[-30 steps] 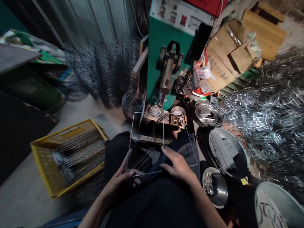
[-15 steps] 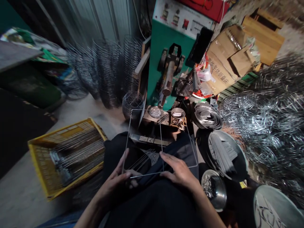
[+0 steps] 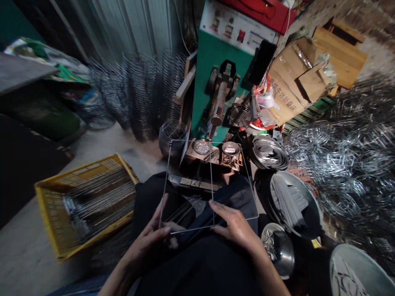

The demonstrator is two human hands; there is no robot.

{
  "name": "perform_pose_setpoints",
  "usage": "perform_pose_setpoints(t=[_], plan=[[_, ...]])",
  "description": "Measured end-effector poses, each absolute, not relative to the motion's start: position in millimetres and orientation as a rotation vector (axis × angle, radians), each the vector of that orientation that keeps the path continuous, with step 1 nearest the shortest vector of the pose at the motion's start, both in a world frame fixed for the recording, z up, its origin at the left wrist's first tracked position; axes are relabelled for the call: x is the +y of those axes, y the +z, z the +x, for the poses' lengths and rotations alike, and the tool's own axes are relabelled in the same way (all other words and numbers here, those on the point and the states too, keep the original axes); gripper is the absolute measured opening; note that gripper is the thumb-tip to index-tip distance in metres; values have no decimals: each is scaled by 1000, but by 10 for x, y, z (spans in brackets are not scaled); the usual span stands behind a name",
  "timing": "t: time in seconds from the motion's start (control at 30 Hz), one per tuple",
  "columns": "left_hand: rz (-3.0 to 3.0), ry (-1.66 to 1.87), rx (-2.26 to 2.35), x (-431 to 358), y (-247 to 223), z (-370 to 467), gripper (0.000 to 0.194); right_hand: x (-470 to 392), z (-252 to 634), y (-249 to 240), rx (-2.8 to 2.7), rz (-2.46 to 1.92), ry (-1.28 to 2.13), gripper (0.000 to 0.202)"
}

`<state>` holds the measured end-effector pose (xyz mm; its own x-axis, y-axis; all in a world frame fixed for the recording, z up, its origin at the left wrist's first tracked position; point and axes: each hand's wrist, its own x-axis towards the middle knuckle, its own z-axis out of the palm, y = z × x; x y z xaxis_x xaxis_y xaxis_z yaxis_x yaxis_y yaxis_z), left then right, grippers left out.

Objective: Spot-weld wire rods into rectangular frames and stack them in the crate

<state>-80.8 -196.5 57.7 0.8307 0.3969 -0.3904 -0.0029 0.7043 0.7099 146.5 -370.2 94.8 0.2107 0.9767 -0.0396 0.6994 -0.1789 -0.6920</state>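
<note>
A bent metal wire frame (image 3: 191, 230) is held up over my lap, its long sides stretching away toward the green machine. My left hand (image 3: 156, 230) grips its near left corner, the thumb lying along the near wire and the other fingers partly hidden. At the near end of the middle wire, my right hand (image 3: 233, 224) pinches it between thumb and fingers. The frame's right corner sticks out past that hand. Several loose straight wires (image 3: 182, 209) lie across the dark cloth on my lap, below the frame.
Ahead stands a green machine (image 3: 205, 53) with a metal rod arm (image 3: 219, 102). A yellow crate (image 3: 46, 218) of wire pieces sits at left. On the right are a tub of flat strips (image 3: 311, 197), a steel bowl (image 3: 285, 259) and heaped wire (image 3: 348, 164). Wire baskets (image 3: 142, 98) stand behind.
My right hand has shifted slightly right and down with the wire frame, whose right corner has moved a little to the right. My left hand keeps its hold nearly unmoved.
</note>
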Motion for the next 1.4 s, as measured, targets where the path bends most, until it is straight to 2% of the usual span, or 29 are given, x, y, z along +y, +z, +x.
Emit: perform_pose_setpoints(t=[0.4,0.83,0.97,1.2,1.4], plan=[[806,218,514,-1909,527,-770,106,-3669,1537,955,-1548,-1934,683,81],[816,222,494,-1874,450,-688,100,-3634,1536,897,-1514,-1988,608,66],[858,267,417,-1493,354,-362,104,-3308,1823,826,-1514,-2023,432,63],[873,349,263,-479,308,500,96,-2380,2731,915,-1540,-2166,139,68],[883,340,249,25,405,905,91,-2021,3266,963,-1548,-2100,47,58]])
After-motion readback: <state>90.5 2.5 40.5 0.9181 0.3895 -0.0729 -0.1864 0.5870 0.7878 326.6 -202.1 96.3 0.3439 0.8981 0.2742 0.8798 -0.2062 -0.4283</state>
